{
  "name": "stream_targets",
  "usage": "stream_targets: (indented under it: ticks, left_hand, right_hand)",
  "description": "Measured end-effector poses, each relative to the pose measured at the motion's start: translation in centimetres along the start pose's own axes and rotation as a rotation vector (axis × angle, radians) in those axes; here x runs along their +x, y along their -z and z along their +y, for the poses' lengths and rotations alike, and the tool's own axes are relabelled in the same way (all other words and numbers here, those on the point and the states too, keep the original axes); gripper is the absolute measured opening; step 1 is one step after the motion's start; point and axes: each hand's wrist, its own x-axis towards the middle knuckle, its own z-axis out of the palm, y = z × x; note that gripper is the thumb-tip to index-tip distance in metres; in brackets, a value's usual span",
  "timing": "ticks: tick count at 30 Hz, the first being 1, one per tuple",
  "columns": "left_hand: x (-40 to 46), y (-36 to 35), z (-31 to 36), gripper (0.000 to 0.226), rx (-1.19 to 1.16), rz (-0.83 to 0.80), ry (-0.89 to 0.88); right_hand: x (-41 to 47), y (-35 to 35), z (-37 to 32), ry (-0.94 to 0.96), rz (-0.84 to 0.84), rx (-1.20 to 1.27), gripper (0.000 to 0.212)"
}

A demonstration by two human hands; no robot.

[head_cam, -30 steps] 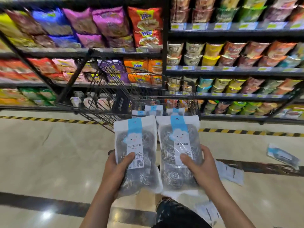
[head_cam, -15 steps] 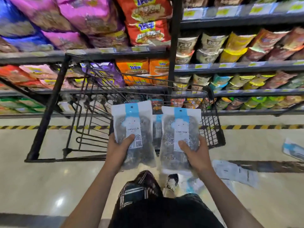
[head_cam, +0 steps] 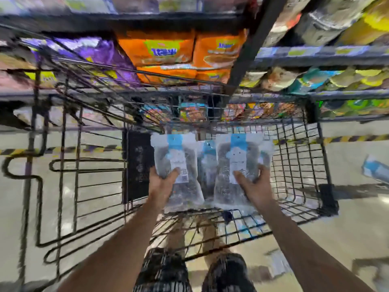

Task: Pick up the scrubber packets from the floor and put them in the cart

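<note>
At the far left the black wire frame of the cart [head_cam: 63, 186] stands on the pale glossy floor [head_cam: 101, 207], with a yellow-and-black striped line running along the foot of the shelves [head_cam: 315, 57]. The left hand [head_cam: 162, 185] reaches over the cart's basket and grips the lower part of one scrubber packet [head_cam: 176, 163], thumb across its white label and fingers behind it. The packet stands upright, blue header on top, with dark steel wool showing through the clear film. Between the two held packets, a third packet [head_cam: 207, 159] lies lower down inside the basket. Just right of it, the right hand [head_cam: 253, 186] grips a second scrubber packet [head_cam: 240, 165] the same way, thumb on the front and fingers curled round the right edge. Both held packets hang above the basket's wire floor. Orange snack bags [head_cam: 157, 49] fill the shelf behind. At the far right edge, another blue-and-white packet [head_cam: 376, 169] lies on the floor, blurred.
</note>
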Motion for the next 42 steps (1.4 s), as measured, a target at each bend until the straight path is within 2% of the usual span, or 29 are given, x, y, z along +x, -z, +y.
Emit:
stream_targets:
  ticks: [2,5,7,10,11,14,17,21,24,26,30,32,34,35,37,40,42]
  left_hand:
    - [2.5,-1.2,-1.7,0.045,0.054,0.023,0.021]
    - [5.8,-2.4,-5.5,0.058,0.192,0.057,0.02]
    - [7.1,-2.8,-7.8,0.053,0.236,0.044,0.012]
    - [7.7,-3.0,-9.6,0.05,0.288,0.045,-0.13]
    - [7.2,-3.1,-9.7,0.051,0.347,0.003,-0.156]
    - [6.1,-3.2,-10.3,0.06,0.683,-0.062,-0.283]
    - [5.4,-3.4,-9.6,0.061,0.778,-0.128,-0.223]
    - [5.4,-3.0,-7.9,0.066,0.842,-0.19,-0.144]
    - [3.2,-2.4,-3.9,0.069,0.926,-0.288,-0.153]
    - [0.6,-2.0,0.0,0.067,0.956,-0.306,-0.234]
    - [-5.6,-1.5,9.4,0.059,1.039,-0.296,-0.444]
    - [-9.4,-1.6,14.2,0.056,1.16,-0.316,-0.618]
    - [-13.9,-1.9,18.5,0.065,1.262,-0.292,-0.845]
    - [-15.8,-2.2,20.0,0.063,1.274,-0.27,-0.966]
    - [-19.9,-3.1,22.3,0.054,1.279,-0.24,-1.15]
    - [-26.2,-4.6,23.8,0.055,1.244,-0.223,-1.339]
    - [-30.6,-5.6,23.3,0.057,1.255,-0.247,-1.422]
  right_hand:
    - [3.3,0.0,1.9,-0.077,0.037,-0.033,0.06]
    - [7.6,0.2,5.0,-0.096,0.098,-0.135,0.072]
    - [9.2,0.4,6.4,-0.098,0.08,-0.211,0.078]
    - [11.0,0.0,7.6,-0.082,0.065,-0.364,0.094]
    - [11.3,-0.2,7.9,-0.051,0.046,-0.412,0.091]
    - [11.4,-0.8,8.0,-0.006,0.009,-0.54,0.063]
    - [10.8,-1.1,6.8,-0.01,-0.008,-0.669,0.035]
    - [9.7,-0.5,5.8,-0.037,-0.003,-0.861,0.045]
    - [7.7,1.2,3.8,-0.033,-0.037,-0.918,0.037]
    - [4.2,3.2,0.5,0.017,-0.054,-0.927,0.034]
    - [-3.3,8.4,-5.7,0.188,0.121,-0.791,0.057]
    - [-7.0,11.3,-7.7,0.236,0.183,-0.779,0.056]
    - [-11.0,14.0,-9.4,0.269,0.269,-0.737,0.052]
    - [-13.0,15.4,-9.9,0.296,0.32,-0.72,0.056]
    - [-17.3,17.9,-10.6,0.331,0.41,-0.72,0.063]
    - [-24.0,20.9,-9.7,0.316,0.575,-0.67,0.055]
    - [-28.0,22.6,-6.9,0.283,0.719,-0.63,0.057]
